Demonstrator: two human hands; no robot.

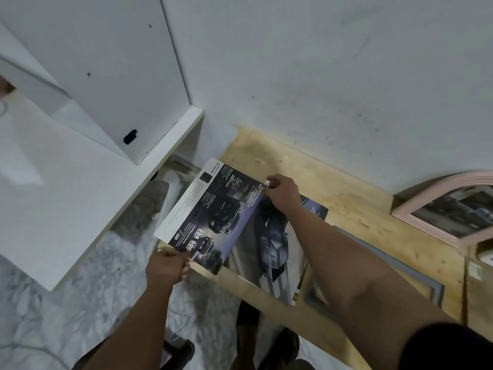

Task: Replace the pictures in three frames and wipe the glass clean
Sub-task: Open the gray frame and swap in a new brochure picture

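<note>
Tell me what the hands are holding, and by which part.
Both hold one printed car sheet above the wooden table. The left hand pinches its near corner; the right hand pinches the far corner.

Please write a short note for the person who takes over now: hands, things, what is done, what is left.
Left hand pinches the near corner of the car page; right hand pinches its far corner. Page is held above the bench, over a second car print. Grey frame lies under the right forearm; pink frame far right, picture inside. Left: fit page, wipe glass. No cloth visible.
</note>
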